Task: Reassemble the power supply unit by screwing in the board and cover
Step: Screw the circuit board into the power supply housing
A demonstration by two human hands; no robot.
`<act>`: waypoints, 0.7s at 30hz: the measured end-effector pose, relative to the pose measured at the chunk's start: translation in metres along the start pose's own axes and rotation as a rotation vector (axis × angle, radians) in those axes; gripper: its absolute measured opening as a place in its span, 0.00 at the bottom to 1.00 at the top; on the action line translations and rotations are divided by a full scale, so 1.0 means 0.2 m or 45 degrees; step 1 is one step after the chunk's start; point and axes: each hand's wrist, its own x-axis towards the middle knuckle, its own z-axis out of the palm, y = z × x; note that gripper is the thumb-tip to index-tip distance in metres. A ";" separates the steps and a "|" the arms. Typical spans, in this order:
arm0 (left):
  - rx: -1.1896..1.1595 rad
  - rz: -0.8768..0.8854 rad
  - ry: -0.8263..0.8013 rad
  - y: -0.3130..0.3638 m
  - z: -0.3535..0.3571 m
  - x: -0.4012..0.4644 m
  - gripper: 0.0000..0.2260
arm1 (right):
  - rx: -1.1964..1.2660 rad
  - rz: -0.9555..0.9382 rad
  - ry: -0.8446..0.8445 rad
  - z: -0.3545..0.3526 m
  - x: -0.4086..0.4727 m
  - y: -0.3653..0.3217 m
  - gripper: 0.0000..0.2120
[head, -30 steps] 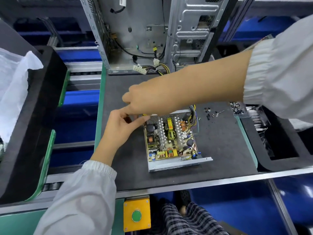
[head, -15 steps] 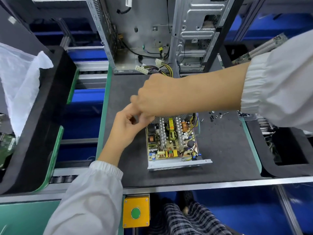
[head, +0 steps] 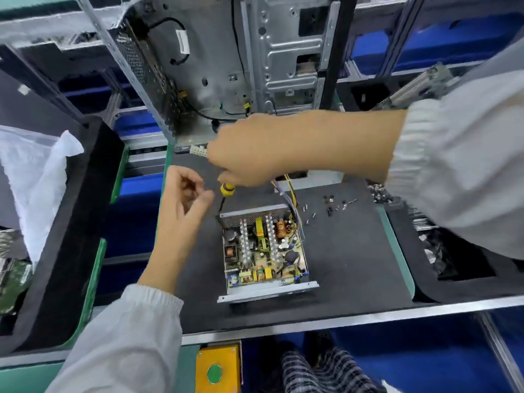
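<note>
The open power supply unit (head: 265, 251) lies on the black mat (head: 354, 265), its circuit board exposed and no cover on it. My right hand (head: 249, 154) grips a screwdriver (head: 226, 190) with a yellow handle; its dark shaft points down at the unit's far left corner. My left hand (head: 184, 194) hovers just left of the screwdriver, fingers loosely curled, thumb and fingertips close together; whether they pinch a screw is too small to tell. Loose screws (head: 331, 204) lie scattered on the mat right of the unit.
An open computer case (head: 226, 66) stands behind the mat, cables and a white connector (head: 198, 150) trailing from it. Black foam trays sit at the left (head: 71, 222) and right (head: 453, 268). A yellow box with a green button (head: 217, 370) is at the front edge.
My right hand has lifted away from the unit's far left corner, so the screwdriver handle now shows. My left hand has drawn back to the left, apart from the right hand.
</note>
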 end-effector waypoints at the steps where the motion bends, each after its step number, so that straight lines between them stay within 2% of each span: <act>1: 0.047 0.028 0.014 0.05 0.07 0.03 0.05 | 0.090 0.021 0.023 -0.01 -0.09 0.06 0.12; 3: 0.222 0.055 -0.139 0.14 0.25 0.10 0.12 | 0.242 0.114 -0.020 0.01 -0.28 0.21 0.15; 5: 0.452 0.022 -0.453 0.19 0.47 0.18 0.13 | 0.346 0.290 -0.107 0.10 -0.47 0.33 0.14; 7: 0.797 0.064 -0.727 0.18 0.69 0.24 0.09 | 0.383 0.464 -0.171 0.22 -0.62 0.41 0.11; 9: 1.177 0.132 -0.881 0.14 0.88 0.27 0.04 | 0.466 0.603 -0.219 0.34 -0.76 0.48 0.10; 13: 1.633 0.202 -1.083 0.02 1.10 0.27 0.08 | 0.625 0.711 -0.262 0.53 -0.91 0.55 0.08; 19: 1.669 0.119 -1.098 -0.09 1.13 0.26 0.07 | 0.678 0.698 -0.162 0.67 -0.98 0.53 0.06; 21: 1.704 0.098 -1.088 -0.10 1.12 0.26 0.11 | 0.692 0.684 -0.162 0.69 -0.98 0.52 0.06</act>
